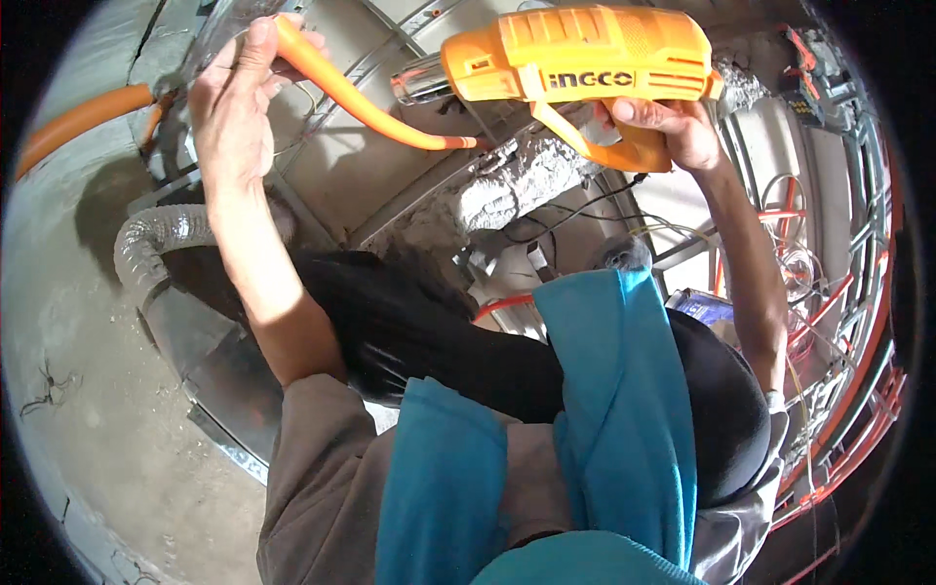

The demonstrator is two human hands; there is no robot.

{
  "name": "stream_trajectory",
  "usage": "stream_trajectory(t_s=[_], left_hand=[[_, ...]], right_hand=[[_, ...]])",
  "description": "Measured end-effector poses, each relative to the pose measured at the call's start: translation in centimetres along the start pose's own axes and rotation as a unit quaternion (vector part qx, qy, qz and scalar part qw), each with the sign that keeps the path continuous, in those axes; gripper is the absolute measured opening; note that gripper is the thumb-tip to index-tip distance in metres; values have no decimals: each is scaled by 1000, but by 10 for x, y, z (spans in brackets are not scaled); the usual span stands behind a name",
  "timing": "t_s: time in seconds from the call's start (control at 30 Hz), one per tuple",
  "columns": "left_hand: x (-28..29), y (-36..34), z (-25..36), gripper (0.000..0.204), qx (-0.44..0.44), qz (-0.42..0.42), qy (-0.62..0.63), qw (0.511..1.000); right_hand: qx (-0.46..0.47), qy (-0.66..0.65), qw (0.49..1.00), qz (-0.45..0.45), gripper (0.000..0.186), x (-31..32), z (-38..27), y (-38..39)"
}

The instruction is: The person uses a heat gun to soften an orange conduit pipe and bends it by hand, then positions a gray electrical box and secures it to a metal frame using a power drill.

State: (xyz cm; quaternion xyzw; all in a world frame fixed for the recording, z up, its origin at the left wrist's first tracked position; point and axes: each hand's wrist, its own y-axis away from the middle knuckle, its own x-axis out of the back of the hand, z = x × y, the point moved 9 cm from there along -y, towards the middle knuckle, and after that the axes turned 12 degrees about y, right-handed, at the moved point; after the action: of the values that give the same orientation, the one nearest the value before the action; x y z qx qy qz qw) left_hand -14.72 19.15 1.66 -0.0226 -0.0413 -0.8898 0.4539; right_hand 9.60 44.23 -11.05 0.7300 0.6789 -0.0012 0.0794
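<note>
My left hand [234, 122], raised at the upper left, is closed round the upper end of a bent orange plastic pipe [356, 102]. From there the pipe curves down to the right, and its other end hangs free. On the right, my right hand [685, 135] grips the handle of a yellow heat gun [585, 49]. The gun lies level, with its metal nozzle [421, 78] turned left toward the pipe. A gap shows between nozzle and pipe. Whether the gun's trigger is pressed, I cannot tell.
A thicker orange pipe [88, 122] comes in from the left wall. Below it, a silver flexible duct [166, 229] bends into a grey metal box [210, 341]. Metal ceiling framing [868, 322], loose wires and broken concrete [526, 180] lie below and to the right. A turquoise cloth [624, 370] hangs over my front.
</note>
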Motion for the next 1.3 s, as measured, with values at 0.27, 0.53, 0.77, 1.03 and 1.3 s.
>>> stream_trajectory(t_s=[0.27,0.53,0.77,1.03,1.3], left_hand=[[9,-1,-13,53,17,-3,42,999],[2,3,-15,53,27,-65,83,994],[4,-3,-15,44,35,-3,62,997],[4,-3,-12,47,33,30,30,999],[-1,-6,-11,45,31,12,51,998]], right_hand=[[-161,139,977,12,31,13,114,6],[-201,129,971,-7,35,-1,115,16],[-96,27,993,56,50,11,54,19],[2,41,994,98,50,10,23,42],[-83,206,969,-112,68,-32,49,37]])
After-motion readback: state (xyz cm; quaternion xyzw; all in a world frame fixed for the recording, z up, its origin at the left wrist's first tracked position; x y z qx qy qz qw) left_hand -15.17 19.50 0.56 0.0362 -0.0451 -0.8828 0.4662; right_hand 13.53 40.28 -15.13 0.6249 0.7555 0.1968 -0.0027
